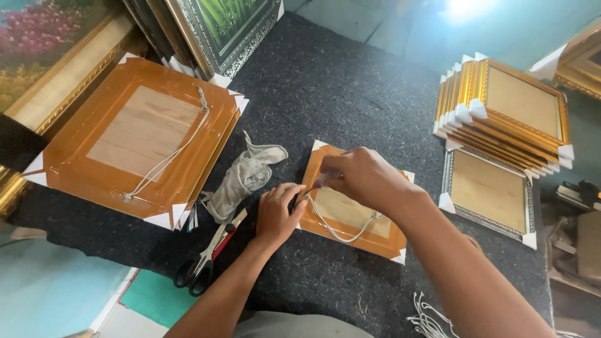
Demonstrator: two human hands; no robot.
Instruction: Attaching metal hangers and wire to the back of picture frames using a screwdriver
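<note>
A picture-frame workshop. Gold frames piled up on a counter with dark felt on top. Big framed paintings leaning at the back. Scissors, a rag and bits of hanging string lying around.

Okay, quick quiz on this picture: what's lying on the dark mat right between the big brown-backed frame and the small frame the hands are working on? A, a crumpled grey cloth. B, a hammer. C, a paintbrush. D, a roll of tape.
A: a crumpled grey cloth lies on the mat between the big frame and the small frame, just above the scissors.
</note>
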